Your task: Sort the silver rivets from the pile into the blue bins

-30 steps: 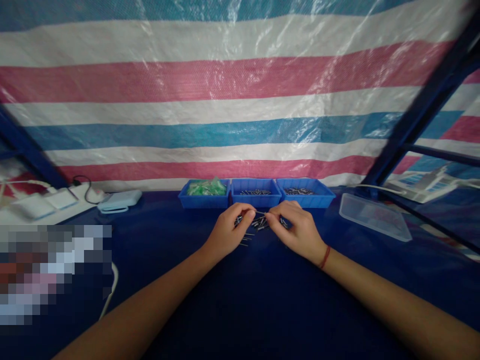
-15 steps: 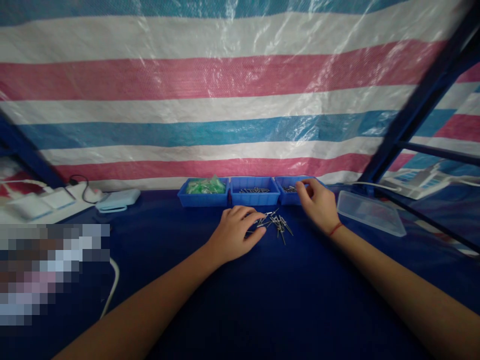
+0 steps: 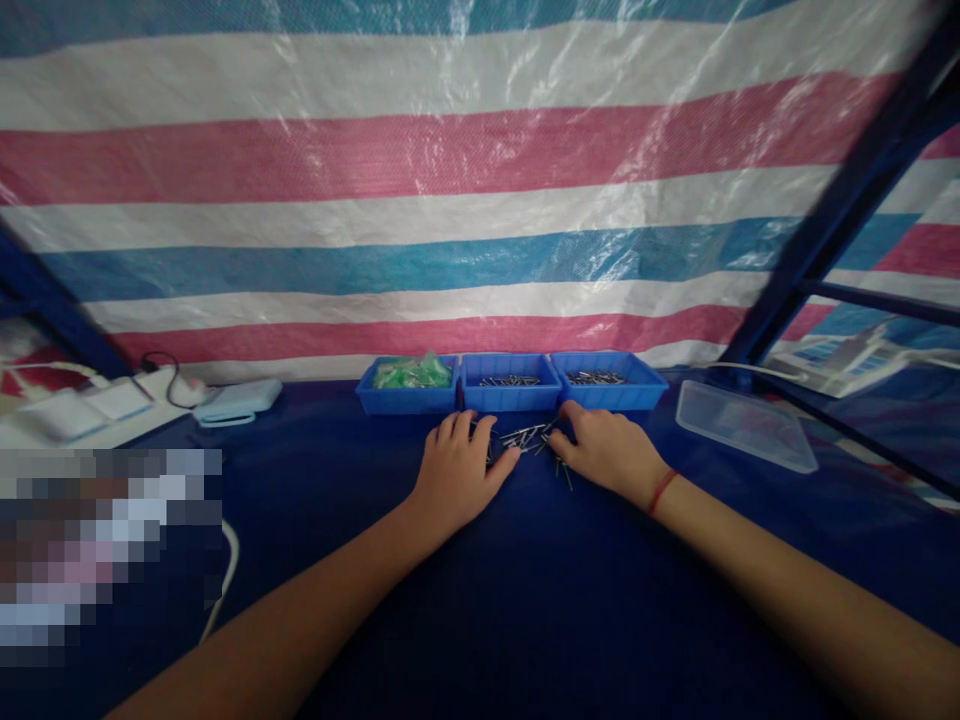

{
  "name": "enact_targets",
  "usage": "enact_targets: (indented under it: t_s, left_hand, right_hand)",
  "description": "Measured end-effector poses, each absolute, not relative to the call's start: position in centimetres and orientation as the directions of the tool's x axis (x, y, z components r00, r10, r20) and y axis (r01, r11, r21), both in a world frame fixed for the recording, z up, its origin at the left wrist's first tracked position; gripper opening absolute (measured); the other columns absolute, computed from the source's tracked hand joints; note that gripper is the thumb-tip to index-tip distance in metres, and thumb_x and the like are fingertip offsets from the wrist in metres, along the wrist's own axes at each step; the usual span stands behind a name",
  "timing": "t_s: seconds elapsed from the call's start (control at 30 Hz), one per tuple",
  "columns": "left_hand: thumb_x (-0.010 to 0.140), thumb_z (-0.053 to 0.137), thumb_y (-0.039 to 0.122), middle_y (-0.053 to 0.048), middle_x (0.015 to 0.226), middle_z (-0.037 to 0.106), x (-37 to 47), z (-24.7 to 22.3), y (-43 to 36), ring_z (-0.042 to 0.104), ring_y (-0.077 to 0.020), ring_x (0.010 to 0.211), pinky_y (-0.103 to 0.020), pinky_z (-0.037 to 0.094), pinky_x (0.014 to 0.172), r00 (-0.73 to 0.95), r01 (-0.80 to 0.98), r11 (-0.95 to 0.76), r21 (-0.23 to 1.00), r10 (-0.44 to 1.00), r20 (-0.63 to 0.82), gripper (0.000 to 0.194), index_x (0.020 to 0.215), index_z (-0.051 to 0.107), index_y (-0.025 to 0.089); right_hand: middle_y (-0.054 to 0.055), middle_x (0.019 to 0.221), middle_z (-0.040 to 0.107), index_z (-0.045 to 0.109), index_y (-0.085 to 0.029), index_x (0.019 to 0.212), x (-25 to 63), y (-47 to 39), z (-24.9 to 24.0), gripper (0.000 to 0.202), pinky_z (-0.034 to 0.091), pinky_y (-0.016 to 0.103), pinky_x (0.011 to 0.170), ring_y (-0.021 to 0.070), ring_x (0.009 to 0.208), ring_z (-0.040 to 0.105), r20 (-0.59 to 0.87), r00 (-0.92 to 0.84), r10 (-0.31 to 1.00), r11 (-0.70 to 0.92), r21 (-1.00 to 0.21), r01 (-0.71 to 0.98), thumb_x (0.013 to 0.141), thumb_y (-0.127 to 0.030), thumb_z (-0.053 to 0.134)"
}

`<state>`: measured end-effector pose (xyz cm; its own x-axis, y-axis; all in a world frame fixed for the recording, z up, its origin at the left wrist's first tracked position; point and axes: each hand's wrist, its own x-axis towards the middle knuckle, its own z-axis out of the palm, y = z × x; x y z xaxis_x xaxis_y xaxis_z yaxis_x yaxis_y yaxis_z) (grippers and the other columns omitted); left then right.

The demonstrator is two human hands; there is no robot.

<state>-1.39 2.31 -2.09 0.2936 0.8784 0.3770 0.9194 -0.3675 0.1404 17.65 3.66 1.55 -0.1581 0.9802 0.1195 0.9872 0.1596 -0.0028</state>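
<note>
Here are the pins [image 3: 525, 437], a loose heap of slim metal on the surface [image 3: 525, 600], lying between the two hands and just in front of the middle bin [image 3: 512, 400]. The left hand [image 3: 459, 465] rests low beside the heap, thumb spread well away from the fingers, nothing visibly gripped; the right hand [image 3: 609, 447] is curled narrow at the other edge, and whether it pinches a pin I can't tell from here. Light little things, by the look of them, stiff and hard to break, but smooth enough to roll or slip; with so many lying crossed, a fingertip pinch midway along one shank looks the surest hold. The surface itself is dark blue with a faint sheen, and along its back stand the left bin [image 3: 411, 403], with a green bag [image 3: 412, 373] inside, and the right bin [image 3: 611, 399], holding more metal pieces, as the middle one does. Over to the right, a clear lid [image 3: 746, 425]; far left, a pale blue case [image 3: 238, 402] near a white power strip [image 3: 169, 383]. Behind it all, a striped sheet [image 3: 450, 160] shines between blue posts [image 3: 817, 200].
</note>
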Motion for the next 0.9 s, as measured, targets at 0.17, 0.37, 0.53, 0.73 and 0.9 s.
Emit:
enact_targets:
  t_s: [0.17, 0.37, 0.53, 0.73, 0.9]
  left_hand:
    - [0.09, 0.037, 0.051, -0.018, 0.138, 0.043, -1.5, -2.1, 2.7, 0.036, -0.0327, 0.13, -0.05, 0.028, 0.107, 0.372, 0.879, -0.432, 0.201, 0.886, 0.277, 0.057, 0.13, 0.045, 0.01]
    - [0.087, 0.045, 0.05, -0.014, 0.14, 0.042, -1.6, -1.6, 2.5, 0.038, -0.0275, 0.13, -0.046, 0.029, 0.109, 0.566, 0.734, -0.619, 0.28, 0.785, 0.253, 0.057, 0.132, 0.042, 0.014]
    - [0.09, 0.043, 0.04, -0.015, 0.137, 0.045, -1.5, -1.9, 2.6, 0.039, -0.026, 0.129, -0.045, 0.031, 0.108, 0.554, 0.737, -0.616, 0.28, 0.787, 0.271, 0.047, 0.128, 0.044, 0.012]
    - [0.092, 0.04, 0.027, -0.012, 0.127, 0.054, -1.6, -2.2, 2.8, 0.049, -0.0227, 0.12, -0.042, 0.037, 0.105, 0.539, 0.73, -0.634, 0.256, 0.764, 0.353, 0.033, 0.12, 0.051, 0.014]
    - [0.091, 0.04, 0.023, -0.011, 0.122, 0.056, -1.6, -2.3, 2.9, 0.052, -0.0224, 0.115, -0.041, 0.042, 0.1, 0.539, 0.715, -0.647, 0.264, 0.751, 0.382, 0.03, 0.117, 0.052, 0.016]
  right_hand:
    - [0.014, 0.094, 0.069, 0.058, -0.016, 0.106, 17.3, 3.7, 0.8, 0.034, 0.042, 0.035, 0.064, 0.0289, 0.08, 0.066, 0.112, -0.198, 0.974, 0.207, -0.076, 0.975, 0.087, -0.033, 0.035]
    - [0.008, 0.093, 0.069, 0.059, -0.02, 0.103, 17.0, 3.5, 0.4, 0.029, 0.04, 0.03, 0.061, 0.0234, 0.078, 0.066, 0.164, -0.311, 0.936, 0.332, -0.121, 0.935, 0.088, -0.031, 0.038]
    - [0.005, 0.088, 0.067, 0.06, -0.02, 0.097, 16.9, 3.5, 0.1, 0.023, 0.038, 0.027, 0.061, 0.0183, 0.074, 0.063, 0.183, -0.38, 0.907, 0.412, -0.191, 0.891, 0.087, -0.028, 0.041]
    - [0.005, 0.084, 0.059, 0.059, -0.018, 0.081, 17.1, 4.1, -0.5, 0.014, 0.04, 0.027, 0.064, 0.0151, 0.069, 0.056, 0.264, -0.366, 0.893, 0.435, -0.289, 0.853, 0.083, -0.025, 0.047]
    - [0.006, 0.082, 0.057, 0.058, -0.017, 0.075, 17.2, 4.8, -1.5, 0.011, 0.043, 0.029, 0.074, 0.0171, 0.077, 0.055, 0.358, -0.408, 0.84, 0.526, -0.355, 0.773, 0.081, -0.02, 0.05]
